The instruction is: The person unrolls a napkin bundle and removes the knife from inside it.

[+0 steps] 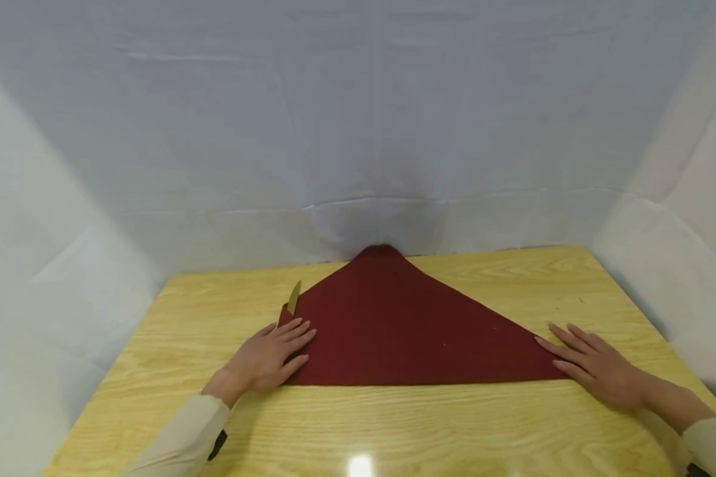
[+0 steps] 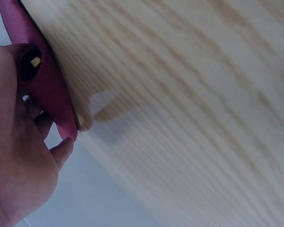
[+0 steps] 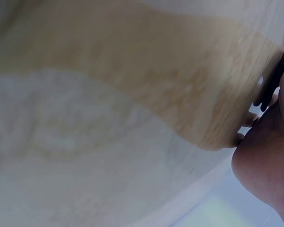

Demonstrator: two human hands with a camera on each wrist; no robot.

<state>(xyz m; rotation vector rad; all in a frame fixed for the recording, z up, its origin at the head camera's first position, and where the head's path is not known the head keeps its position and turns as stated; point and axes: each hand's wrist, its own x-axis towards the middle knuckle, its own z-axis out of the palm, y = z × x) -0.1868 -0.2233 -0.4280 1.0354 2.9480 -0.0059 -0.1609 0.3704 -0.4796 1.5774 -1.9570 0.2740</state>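
Observation:
A dark red cloth napkin (image 1: 406,331) lies on the table as a wide triangle, its peak at the far side. Its left end is turned over into a roll, and a pointed gold blade (image 1: 294,298), like a table knife's, sticks out of the far end. My left hand (image 1: 262,358) rests on this roll with fingers stretched over the cloth. In the left wrist view, a gold end piece (image 2: 35,62) shows inside the rolled cloth (image 2: 49,90). At the napkin's right corner, my right hand (image 1: 602,368) lies with straight fingers touching the cloth; its fingertips are mostly hidden in the right wrist view.
The light wooden table (image 1: 394,424) carries the napkin near its back edge. White sheeting (image 1: 244,132) rises behind the table and on both sides. A bright reflection shows at the table's front.

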